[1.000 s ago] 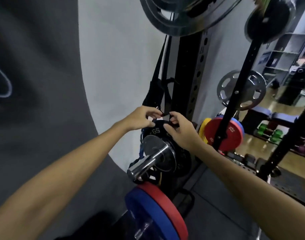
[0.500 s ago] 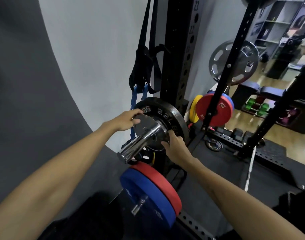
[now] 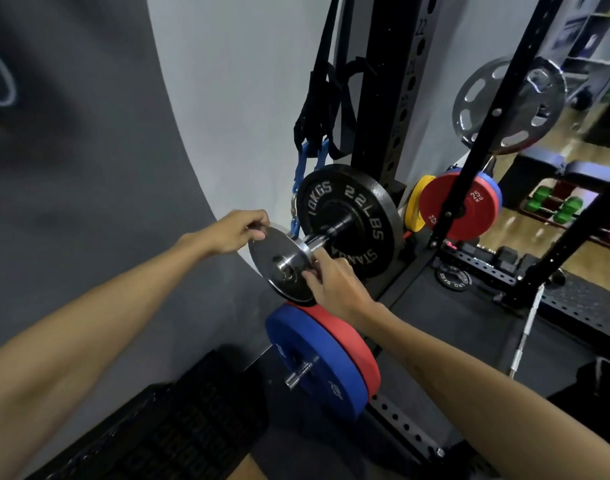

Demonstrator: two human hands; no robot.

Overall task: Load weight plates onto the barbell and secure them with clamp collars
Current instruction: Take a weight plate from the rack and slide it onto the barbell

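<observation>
A small black weight plate point(image 3: 279, 268) sits at the outer tip of a chrome peg point(image 3: 326, 233) on the rack. My left hand point(image 3: 237, 232) pinches its upper left rim. My right hand point(image 3: 334, 282) grips its lower right edge, fingers over the face near the hub. Further in on the same peg, apart from the small plate, hangs a black plate marked 10KGS 22LBS point(image 3: 362, 216). No clamp collar is visible.
A blue plate point(image 3: 307, 362) and a red plate point(image 3: 348, 344) hang on a lower peg right under my hands. The black rack upright point(image 3: 390, 98) carries black straps point(image 3: 317, 109). To the right are a grey plate point(image 3: 504, 102), a red 25 kg plate point(image 3: 459, 202) and a barbell point(image 3: 528, 327) on the floor.
The small plate has slid outward along the chrome peg, from against the 10 kg plate to the peg's tip. Both hands moved with it toward me.
</observation>
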